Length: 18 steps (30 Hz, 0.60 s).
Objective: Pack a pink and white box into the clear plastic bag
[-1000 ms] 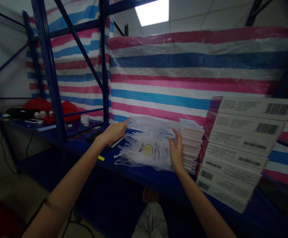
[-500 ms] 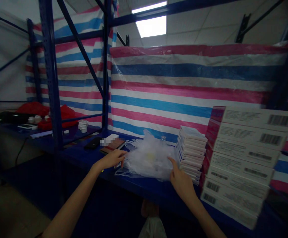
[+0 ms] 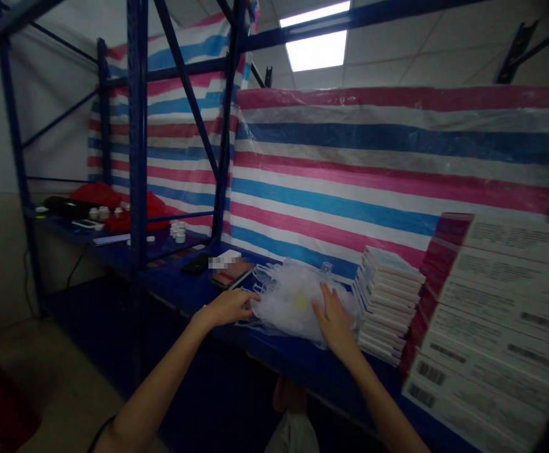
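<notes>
A loose pile of sheer white mesh bags (image 3: 284, 302), with thin drawstrings at its left side, lies on the blue shelf in front of me. My left hand (image 3: 231, 306) reaches to the pile's left edge, its fingers stretched out and touching the strings. On the right part of the pile rests my right hand (image 3: 335, 321), open with its fingers apart. A yellowish patch shows faintly through the mesh. Just behind the bags stands a small clear glass or plastic vessel (image 3: 326, 268).
Right of the bags rise a stack of thin white boxes (image 3: 388, 302) and a taller stack of large barcoded boxes (image 3: 501, 314). A brown notebook (image 3: 230, 274) and a dark flat object (image 3: 196, 263) lie left. A blue upright post (image 3: 137, 189) stands farther left, near white jars (image 3: 178, 231).
My view has turned left, so the scene sits farther right. My right hand has moved from the pile's right edge onto the bags, its fingers spreading. My left hand stays at the left edge.
</notes>
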Each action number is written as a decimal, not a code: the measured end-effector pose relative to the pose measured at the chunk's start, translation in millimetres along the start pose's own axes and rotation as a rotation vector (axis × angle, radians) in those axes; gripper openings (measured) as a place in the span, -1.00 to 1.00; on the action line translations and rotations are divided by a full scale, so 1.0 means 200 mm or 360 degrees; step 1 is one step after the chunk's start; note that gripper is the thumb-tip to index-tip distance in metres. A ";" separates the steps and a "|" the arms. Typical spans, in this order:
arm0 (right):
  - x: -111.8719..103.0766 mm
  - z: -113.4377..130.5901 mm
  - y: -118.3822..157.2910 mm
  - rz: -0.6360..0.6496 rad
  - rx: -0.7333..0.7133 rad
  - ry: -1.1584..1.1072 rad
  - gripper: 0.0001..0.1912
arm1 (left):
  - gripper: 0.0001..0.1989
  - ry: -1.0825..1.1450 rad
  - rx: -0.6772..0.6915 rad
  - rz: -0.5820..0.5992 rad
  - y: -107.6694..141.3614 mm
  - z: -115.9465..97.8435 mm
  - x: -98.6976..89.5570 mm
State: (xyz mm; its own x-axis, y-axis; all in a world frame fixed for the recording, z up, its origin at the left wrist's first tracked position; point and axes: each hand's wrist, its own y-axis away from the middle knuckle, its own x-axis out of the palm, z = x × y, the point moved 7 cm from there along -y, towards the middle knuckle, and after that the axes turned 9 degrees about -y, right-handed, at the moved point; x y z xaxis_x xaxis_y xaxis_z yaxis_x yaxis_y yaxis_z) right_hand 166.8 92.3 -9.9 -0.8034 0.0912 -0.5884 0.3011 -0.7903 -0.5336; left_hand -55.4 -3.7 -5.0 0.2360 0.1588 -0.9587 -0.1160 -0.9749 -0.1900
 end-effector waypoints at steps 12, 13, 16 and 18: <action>0.27 -0.32 -0.06 0.0325 0.0121 0.0559 -0.29 | -0.60 0.0641 -0.0107 -0.0694 0.07 -0.06 -0.13; 0.28 -0.31 -0.06 0.0334 0.0092 0.0600 -0.29 | -0.62 0.0521 -0.0189 -0.0858 0.05 -0.09 -0.17; 0.30 -0.29 -0.05 0.0369 0.0015 0.0645 -0.31 | -0.55 0.0322 -0.0357 -0.1124 -0.14 -0.15 -0.20; 0.30 -0.28 -0.04 0.0375 -0.0001 0.0620 -0.32 | -0.45 0.0386 -0.0413 -0.0981 -0.36 -0.14 -0.14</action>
State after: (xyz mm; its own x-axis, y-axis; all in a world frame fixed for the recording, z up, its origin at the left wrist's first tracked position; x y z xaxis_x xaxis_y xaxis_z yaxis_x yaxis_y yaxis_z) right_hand 144.6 138.6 -75.3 -0.4598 0.1304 -0.8784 0.4528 -0.8165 -0.3582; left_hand -26.5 57.5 40.6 0.3960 0.6838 -0.6129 0.3344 -0.7290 -0.5972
